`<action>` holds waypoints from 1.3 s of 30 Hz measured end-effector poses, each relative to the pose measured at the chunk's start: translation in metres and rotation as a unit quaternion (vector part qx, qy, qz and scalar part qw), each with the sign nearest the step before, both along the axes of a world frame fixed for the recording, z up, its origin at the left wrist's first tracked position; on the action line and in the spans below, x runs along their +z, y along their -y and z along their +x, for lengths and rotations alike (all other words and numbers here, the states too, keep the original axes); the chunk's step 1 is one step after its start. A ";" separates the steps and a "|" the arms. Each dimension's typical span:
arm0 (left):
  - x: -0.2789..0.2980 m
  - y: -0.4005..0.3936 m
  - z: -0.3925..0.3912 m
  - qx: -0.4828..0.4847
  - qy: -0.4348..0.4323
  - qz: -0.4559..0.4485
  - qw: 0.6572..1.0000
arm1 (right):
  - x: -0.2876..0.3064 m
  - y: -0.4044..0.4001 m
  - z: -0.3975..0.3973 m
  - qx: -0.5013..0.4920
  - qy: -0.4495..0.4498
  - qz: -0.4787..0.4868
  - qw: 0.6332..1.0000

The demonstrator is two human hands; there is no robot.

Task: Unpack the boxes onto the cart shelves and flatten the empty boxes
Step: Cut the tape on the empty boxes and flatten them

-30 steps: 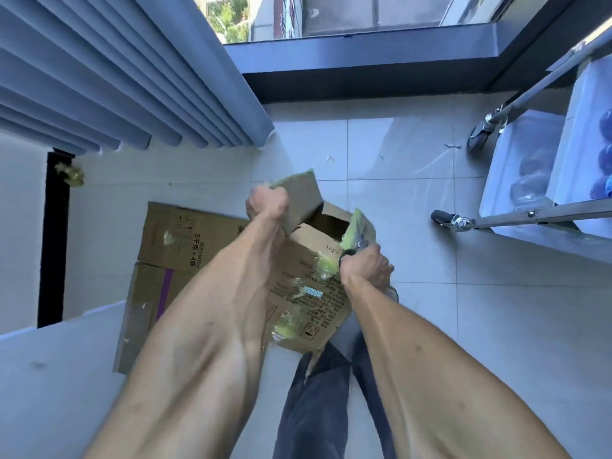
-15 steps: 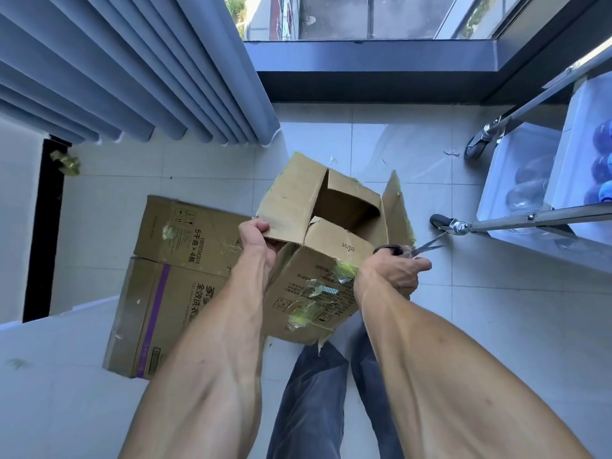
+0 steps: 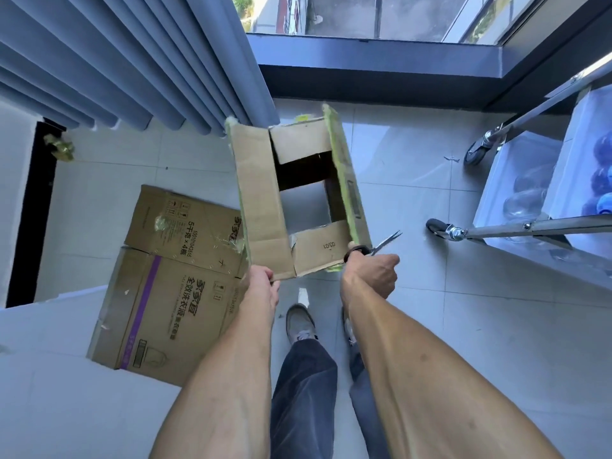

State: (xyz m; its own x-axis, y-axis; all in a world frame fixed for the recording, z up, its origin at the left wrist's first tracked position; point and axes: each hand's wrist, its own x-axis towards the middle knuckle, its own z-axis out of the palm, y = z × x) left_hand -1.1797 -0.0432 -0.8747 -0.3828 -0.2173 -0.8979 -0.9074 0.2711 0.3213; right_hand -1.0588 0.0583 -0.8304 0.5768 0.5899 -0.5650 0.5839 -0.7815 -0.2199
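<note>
Nearest the camera, the person's dark trousers (image 3: 303,392) and a grey sneaker (image 3: 299,323) stand on the tiled floor (image 3: 447,342) just below the open cardboard box (image 3: 261,207). The left hand (image 3: 262,288) pinches the box's near left corner, fingers curled round the flap edge. The right hand (image 3: 374,274) is at the box's near right corner, fingers curled round the black handles of scissors (image 3: 376,248) whose blades point away to the right. The box is held up off the floor, both ends open so the tiles show through it, with green tape remnants along its edges. Left of the box, flattened printed boxes (image 3: 172,279) lie on the floor. Right of the box stands the cart (image 3: 536,223), with blue bottles (image 3: 604,173) on its shelves. Beyond the box hang grey curtains (image 3: 132,61) and the window frame (image 3: 381,71)
</note>
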 end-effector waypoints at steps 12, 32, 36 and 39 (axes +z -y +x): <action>-0.012 0.001 0.037 -0.287 -0.229 -0.176 0.913 | -0.025 0.026 -0.006 0.411 -0.060 -0.151 0.897; -0.052 0.143 0.081 0.002 -0.054 -0.074 0.996 | -0.044 0.156 0.012 0.590 -0.241 -0.173 0.751; -0.044 0.196 0.115 0.128 -0.032 -0.040 0.990 | -0.033 0.210 0.025 0.860 -0.067 -0.008 0.506; -0.039 0.237 0.141 0.237 -0.033 -0.021 0.971 | -0.035 0.250 0.038 0.887 -0.048 0.011 0.460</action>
State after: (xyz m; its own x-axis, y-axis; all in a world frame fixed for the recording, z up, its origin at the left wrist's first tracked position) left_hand -1.0388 -0.2806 -0.9134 -0.2876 -0.4185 -0.8615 -0.9111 -0.1579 0.3808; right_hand -1.0210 -0.1919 -0.8650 -0.8493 0.0908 -0.5201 0.2853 0.9078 -0.3075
